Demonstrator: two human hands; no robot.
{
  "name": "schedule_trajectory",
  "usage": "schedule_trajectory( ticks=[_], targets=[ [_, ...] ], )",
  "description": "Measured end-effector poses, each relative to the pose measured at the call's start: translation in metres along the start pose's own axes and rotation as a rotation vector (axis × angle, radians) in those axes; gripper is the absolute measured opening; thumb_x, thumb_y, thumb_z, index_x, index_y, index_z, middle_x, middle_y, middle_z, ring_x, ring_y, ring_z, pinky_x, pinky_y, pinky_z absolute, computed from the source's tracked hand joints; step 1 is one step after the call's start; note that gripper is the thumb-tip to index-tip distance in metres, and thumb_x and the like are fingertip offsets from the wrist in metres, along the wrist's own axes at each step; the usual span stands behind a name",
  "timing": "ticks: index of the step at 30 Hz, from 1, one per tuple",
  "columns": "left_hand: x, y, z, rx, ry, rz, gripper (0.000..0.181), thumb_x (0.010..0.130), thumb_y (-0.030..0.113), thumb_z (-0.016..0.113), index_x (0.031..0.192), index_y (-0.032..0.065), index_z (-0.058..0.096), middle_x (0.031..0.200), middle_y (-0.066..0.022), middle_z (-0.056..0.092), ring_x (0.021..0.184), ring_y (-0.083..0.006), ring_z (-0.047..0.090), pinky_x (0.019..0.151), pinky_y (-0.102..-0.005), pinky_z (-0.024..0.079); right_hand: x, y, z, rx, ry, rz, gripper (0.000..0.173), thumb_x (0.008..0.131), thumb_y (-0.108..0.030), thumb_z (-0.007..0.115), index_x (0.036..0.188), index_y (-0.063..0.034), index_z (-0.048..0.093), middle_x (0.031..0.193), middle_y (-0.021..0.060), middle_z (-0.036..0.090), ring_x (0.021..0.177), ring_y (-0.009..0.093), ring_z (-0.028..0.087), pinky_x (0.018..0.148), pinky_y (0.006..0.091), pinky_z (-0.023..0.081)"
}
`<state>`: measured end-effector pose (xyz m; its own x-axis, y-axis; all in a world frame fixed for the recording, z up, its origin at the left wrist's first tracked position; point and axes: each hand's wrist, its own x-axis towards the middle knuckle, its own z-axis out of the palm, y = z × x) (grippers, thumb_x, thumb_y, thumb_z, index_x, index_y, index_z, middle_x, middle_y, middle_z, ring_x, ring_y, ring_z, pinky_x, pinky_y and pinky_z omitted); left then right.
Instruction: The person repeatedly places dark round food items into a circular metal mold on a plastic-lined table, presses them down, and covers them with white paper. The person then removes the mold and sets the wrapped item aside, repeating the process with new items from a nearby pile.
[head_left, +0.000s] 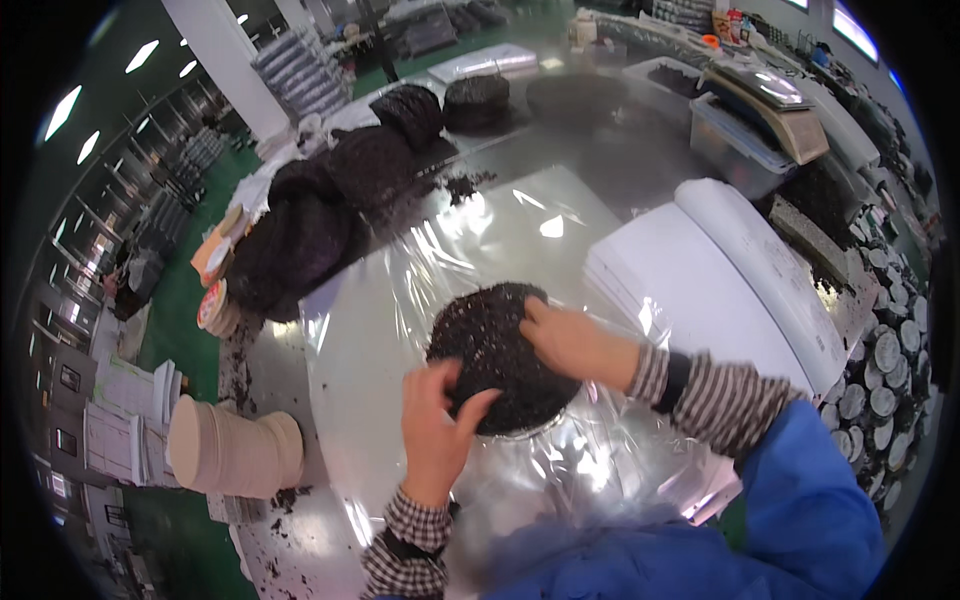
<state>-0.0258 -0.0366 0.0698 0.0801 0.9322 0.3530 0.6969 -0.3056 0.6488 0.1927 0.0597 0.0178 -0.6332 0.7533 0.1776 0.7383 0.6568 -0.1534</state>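
Note:
A round, flat cake of dark dried material (495, 356), apparently dried seaweed, lies on clear plastic film (375, 360) before me. At its lower left edge is my left hand (437, 427), thumb and fingers spread apart over the rim. My right hand (577, 345) reaches in from the right, its curled fingertips at the cake's upper right edge. Whether those fingertips pinch any of it is not clear. The film is glossy and wrinkled beneath and around the cake.
Stacked dark round cakes (296, 244) stand at the back left. A stack of pale discs (232, 446) lies sideways at left. White sheets (697, 300) lie to the right, near a clear plastic bin (739, 142) and a weighing scale (765, 112). Many packed rounds (885, 352) fill the far right.

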Motion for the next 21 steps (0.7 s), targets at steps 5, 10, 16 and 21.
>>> schedule_trajectory(
  ticks=[5, 10, 16, 21],
  targets=[
    [0.058, -0.021, 0.032, 0.437, -0.721, -0.050, 0.122, 0.055, 0.027, 0.092, 0.147, -0.0072, 0.019, 0.122, -0.0300, 0.046, 0.103, -0.0419, 0.060, 0.084, -0.0414, 0.053, 0.017, -0.007, -0.026, -0.148, -0.413, -0.281, 0.102, 0.052, -0.041, 0.088, 0.127, 0.0157, 0.048, 0.126, 0.0269, 0.052, 0.112, 0.034, 0.056, 0.084, 0.0373, 0.054],
    [0.056, -0.070, 0.083, 0.591, -0.993, -0.048, 0.115, 0.062, 0.026, 0.088, 0.147, -0.0072, 0.019, 0.121, -0.0277, 0.047, 0.098, -0.0421, 0.063, 0.082, -0.0441, 0.056, 0.019, -0.018, 0.031, -0.094, -0.572, -0.147, 0.079, 0.065, -0.030, 0.078, 0.116, 0.0227, 0.050, 0.118, 0.0338, 0.055, 0.106, 0.034, 0.058, 0.082, 0.0367, 0.053],
    [0.026, -0.027, 0.089, 0.694, -0.557, 0.251, 0.040, 0.084, 0.010, 0.063, 0.120, -0.0041, 0.053, 0.101, -0.0181, 0.059, 0.086, -0.0330, 0.066, 0.062, -0.0359, 0.057, 0.008, 0.006, 0.051, 0.002, -0.255, -0.311, 0.039, 0.075, -0.022, 0.067, 0.098, 0.0089, 0.067, 0.099, 0.0228, 0.066, 0.090, 0.031, 0.062, 0.075, 0.0368, 0.053],
    [-0.009, 0.011, 0.061, -0.151, -0.390, -0.182, 0.019, 0.089, 0.024, 0.068, 0.090, 0.0050, 0.066, 0.069, -0.0112, 0.066, 0.059, -0.0226, 0.065, 0.052, -0.0319, 0.049, 0.071, 0.153, -0.012, 1.038, 0.267, 0.251, 0.028, 0.084, -0.014, 0.063, 0.107, 0.0013, 0.066, 0.095, 0.0151, 0.070, 0.085, 0.026, 0.069, 0.076, 0.0359, 0.054]
  ],
)
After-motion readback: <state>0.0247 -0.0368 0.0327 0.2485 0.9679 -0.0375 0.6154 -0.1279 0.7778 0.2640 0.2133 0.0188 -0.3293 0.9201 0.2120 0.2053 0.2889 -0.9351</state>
